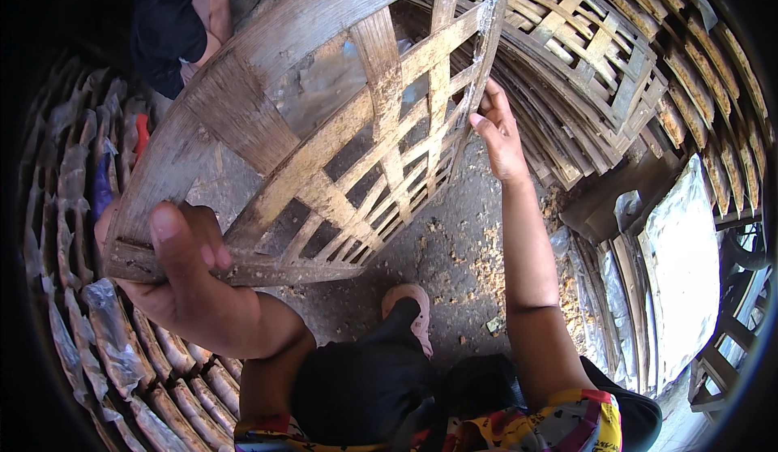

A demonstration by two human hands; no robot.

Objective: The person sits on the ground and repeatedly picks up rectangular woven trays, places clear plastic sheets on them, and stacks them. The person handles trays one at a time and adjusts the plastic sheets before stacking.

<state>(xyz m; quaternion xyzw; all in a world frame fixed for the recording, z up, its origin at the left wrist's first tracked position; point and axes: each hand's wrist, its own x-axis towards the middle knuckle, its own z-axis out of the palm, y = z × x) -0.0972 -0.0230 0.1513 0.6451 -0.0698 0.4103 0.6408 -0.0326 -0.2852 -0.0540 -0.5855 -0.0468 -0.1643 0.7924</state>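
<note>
A woven bamboo rack [328, 180] with an open lattice and a flat rim is tilted up in front of me. My left hand [194, 265] grips its near left corner, thumb on top of the rim and fingers curled around it. At the right edge of the rack, my right hand [498, 136] holds on with the thumb on one side and the fingertips partly behind the strip. Crumbs cling to the lattice strips.
More bamboo racks [575, 71] are stacked at the far right. Layered filled racks with plastic sheeting [105, 322] line the left, and similar layers [713, 71] the far right. A plastic-covered stack [685, 265] stands at right. A person [170, 34] is at the far left. Crumbs litter the floor [462, 306].
</note>
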